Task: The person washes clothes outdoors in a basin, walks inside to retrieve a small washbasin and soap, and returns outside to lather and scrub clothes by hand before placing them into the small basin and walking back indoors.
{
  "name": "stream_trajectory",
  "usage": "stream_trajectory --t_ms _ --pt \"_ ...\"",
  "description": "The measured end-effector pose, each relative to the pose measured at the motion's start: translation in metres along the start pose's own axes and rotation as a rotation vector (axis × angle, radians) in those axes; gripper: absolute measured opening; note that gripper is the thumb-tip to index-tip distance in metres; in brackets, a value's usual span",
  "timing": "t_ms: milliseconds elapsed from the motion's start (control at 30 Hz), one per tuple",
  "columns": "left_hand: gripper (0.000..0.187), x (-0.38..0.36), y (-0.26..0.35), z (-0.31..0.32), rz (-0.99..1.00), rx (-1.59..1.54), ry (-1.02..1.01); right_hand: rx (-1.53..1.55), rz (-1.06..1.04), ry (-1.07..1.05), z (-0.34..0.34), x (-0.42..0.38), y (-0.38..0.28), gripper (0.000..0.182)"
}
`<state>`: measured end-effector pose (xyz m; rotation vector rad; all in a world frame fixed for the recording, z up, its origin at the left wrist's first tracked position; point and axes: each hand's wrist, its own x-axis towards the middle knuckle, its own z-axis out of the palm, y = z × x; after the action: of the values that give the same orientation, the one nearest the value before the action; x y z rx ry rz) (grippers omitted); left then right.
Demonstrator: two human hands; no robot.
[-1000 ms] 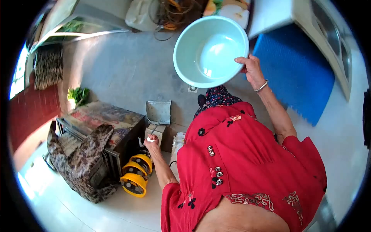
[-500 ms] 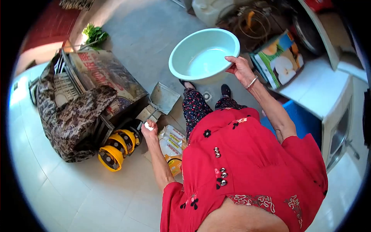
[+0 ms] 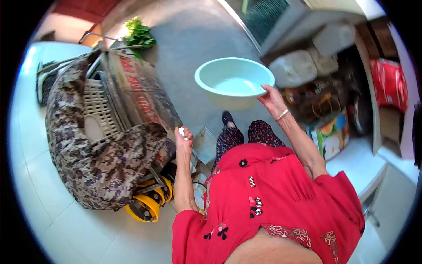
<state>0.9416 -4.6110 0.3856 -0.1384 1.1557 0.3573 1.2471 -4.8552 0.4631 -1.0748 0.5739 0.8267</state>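
My right hand grips the rim of a pale mint-green plastic basin, thumb on top. The basin is held out in front of me at a slight tilt, and nothing shows inside it. On the left, my left hand is closed around a small white object that pokes out of the fist; what it is I cannot make out. That hand is apart from the basin, close to a worn printed box and a camouflage cloth.
Beside the box are a plastic crate and yellow-black items. Leafy greens lie farther ahead. On the right, white jugs, a printed carton and a red package sit by a cabinet. Grey floor runs ahead.
The view has shifted forward: a doorway edge and more jugs show on the right. One foot has stepped ahead. Both hands keep their holds.
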Motion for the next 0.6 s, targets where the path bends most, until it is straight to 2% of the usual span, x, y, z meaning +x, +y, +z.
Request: stream_trajectory --t_ms 200,267,433,500,533,600 --pt "0.026 0.037 0.054 0.132 0.092 0.061 -0.06 -0.099 -0.051 0.002 0.101 0.064 -0.043 0.025" --pt "0.017 0.054 0.071 0.176 0.141 0.088 -0.089 -0.1 -0.078 -0.006 0.126 0.101 -0.056 0.025" --pt "0.01 0.116 0.133 0.272 0.213 0.127 -0.156 -0.139 -0.085 -0.054 0.204 0.201 -0.097 0.025" --pt "0.005 0.132 0.154 0.309 0.336 0.209 0.046 -0.192 -0.107 -0.027 0.243 0.242 -0.115 0.025" --pt "0.003 0.153 0.172 0.305 0.278 0.158 -0.057 -0.182 -0.094 -0.051 0.258 0.266 -0.124 0.025" --pt "0.005 0.154 0.191 0.332 0.275 0.041 -0.019 -0.255 -0.05 -0.072 0.291 0.298 -0.145 0.026"
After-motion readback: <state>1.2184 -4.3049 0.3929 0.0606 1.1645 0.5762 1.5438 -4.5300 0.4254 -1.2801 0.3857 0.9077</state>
